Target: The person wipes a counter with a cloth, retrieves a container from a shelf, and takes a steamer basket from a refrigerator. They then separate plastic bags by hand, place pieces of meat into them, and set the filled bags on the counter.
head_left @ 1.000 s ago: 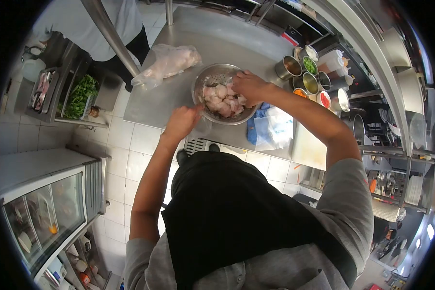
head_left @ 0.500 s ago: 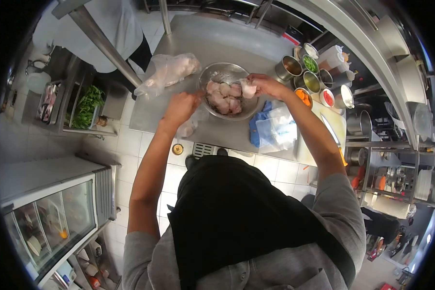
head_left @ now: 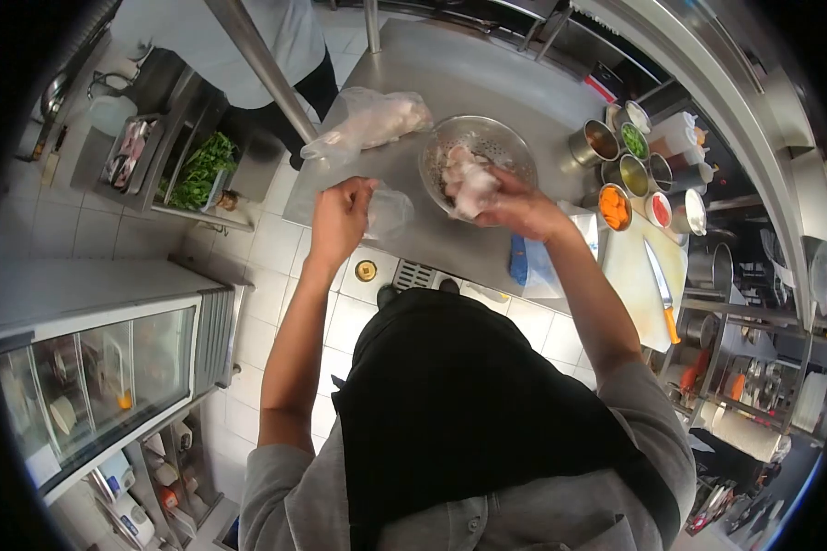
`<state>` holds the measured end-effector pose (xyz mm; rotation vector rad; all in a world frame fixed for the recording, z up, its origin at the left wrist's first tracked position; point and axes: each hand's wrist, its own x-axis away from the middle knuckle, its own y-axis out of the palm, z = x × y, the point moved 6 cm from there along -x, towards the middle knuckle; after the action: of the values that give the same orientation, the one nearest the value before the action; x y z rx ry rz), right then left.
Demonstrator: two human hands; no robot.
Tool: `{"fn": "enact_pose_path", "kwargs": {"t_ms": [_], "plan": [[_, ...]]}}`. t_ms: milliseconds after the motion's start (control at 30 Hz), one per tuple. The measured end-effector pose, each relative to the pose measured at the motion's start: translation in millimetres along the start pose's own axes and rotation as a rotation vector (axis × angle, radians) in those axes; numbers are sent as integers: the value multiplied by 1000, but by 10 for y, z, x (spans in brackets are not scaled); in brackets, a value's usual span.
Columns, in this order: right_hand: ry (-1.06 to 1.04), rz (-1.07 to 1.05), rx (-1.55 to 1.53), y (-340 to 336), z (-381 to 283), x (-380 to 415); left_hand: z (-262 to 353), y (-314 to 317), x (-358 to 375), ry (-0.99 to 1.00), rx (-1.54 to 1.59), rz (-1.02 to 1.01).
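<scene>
My right hand is closed around pale pink pieces of raw meat at the near right side of a round metal bowl. More raw meat shows in the bowl, partly hidden behind the held pieces. Specks dot the bowl's inner wall. To the left, my left hand pinches the edge of a clear plastic bag, which hangs over the near edge of the steel table. Beyond the bowl, a larger clear bag of pale raw meat lies on the table.
Blue and clear plastic lies right of the bowl. Farther right are metal containers, one with orange pieces, and a knife on a cutting board. A person in a light top stands at the far left.
My right hand has moved down toward the bowl's near side and now grips a larger clump of meat. My left hand has come back from the bowl's left rim, beside the clear bag.
</scene>
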<state>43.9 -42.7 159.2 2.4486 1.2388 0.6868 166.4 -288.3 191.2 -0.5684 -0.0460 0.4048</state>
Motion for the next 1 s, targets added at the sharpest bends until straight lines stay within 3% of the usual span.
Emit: {"fn": "enact_pose_path", "kwargs": {"t_ms": [67,267,333,433,533,667,733,833,900,1000], "plan": [[45,-290,80,710,-137,56,-44,25,88,-52,66,0],[252,-437,-66,1053,640,-452,-89,-1,251,-132,162,5],[289,-379,-18,1015,764,-576,-66,-27,275,50,121,17],[339,-343,-80,1057,848,-647,-120,39,329,145,203,-6],[370,-286,-48,1137,715,-554,-105,-1,334,54,-33,-49],[400,-55,214,1132,350,-234,-128,-14,231,69,73,29],[102,-183,495,1048,52,-146,-118,-101,142,64,42,111],[-265,135,984,272,-287,-224,-93,-155,-22,86,137,158],[-212,261,1765,-252,-321,-310,-29,-117,-133,79,229,159],[-228,289,1986,-674,-92,-393,-42,-42,-267,139,233,154]]}}
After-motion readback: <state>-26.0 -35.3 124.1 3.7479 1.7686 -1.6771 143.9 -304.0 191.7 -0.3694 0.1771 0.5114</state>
